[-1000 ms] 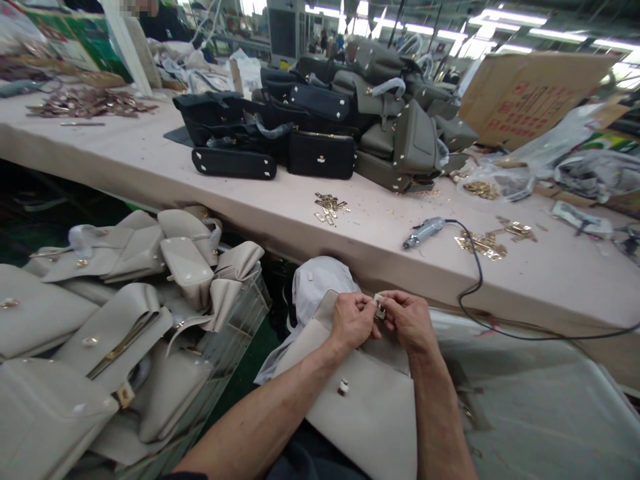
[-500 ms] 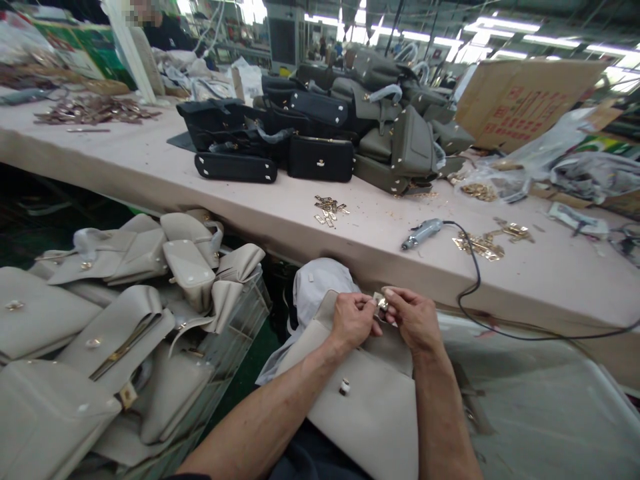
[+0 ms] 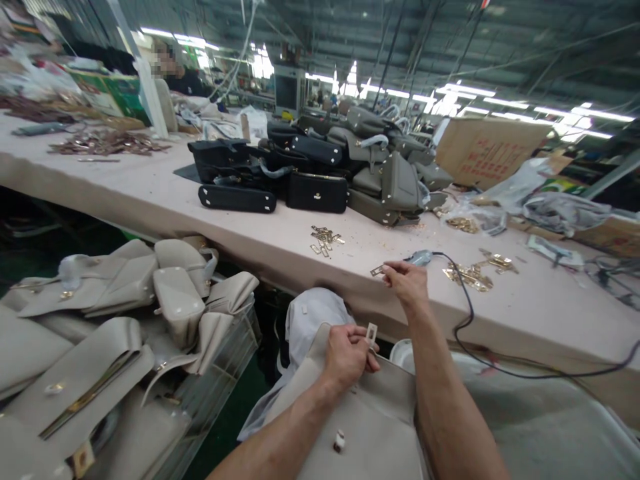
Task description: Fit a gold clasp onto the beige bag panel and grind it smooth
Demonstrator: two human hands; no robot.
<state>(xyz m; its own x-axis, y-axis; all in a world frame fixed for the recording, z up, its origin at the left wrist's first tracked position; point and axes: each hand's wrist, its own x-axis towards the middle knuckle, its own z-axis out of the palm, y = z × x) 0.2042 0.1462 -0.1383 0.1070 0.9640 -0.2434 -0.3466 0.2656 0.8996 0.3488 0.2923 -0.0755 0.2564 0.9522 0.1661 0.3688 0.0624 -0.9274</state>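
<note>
A light beige handbag (image 3: 370,427) lies across my lap, with a small lock fitting (image 3: 339,441) on its front. My left hand (image 3: 347,357) is closed at the bag's upper edge, pinching a pale tab with a slot (image 3: 371,334). Whether the tab is part of the bag's flap I cannot tell. Up at the table's front edge, my right hand (image 3: 409,283) pinches a small gold rectangular metal plate (image 3: 377,271) with an opening in it. Just behind that hand rests a grey electric screwdriver (image 3: 420,257), partly covered by the fingers.
Gold plates lie in a small pile (image 3: 324,240) and a larger pile (image 3: 470,275) on the table (image 3: 240,233). Black bags (image 3: 317,192) and olive bags (image 3: 400,183) are heaped behind. To my left, beige bags (image 3: 120,280) fill a crate (image 3: 220,373). A black cable (image 3: 465,300) hangs over the edge.
My right hand has moved up and away from my left, carrying the gold plate to the table edge. My left hand keeps its pinch at the bag. The view has tilted upward.
</note>
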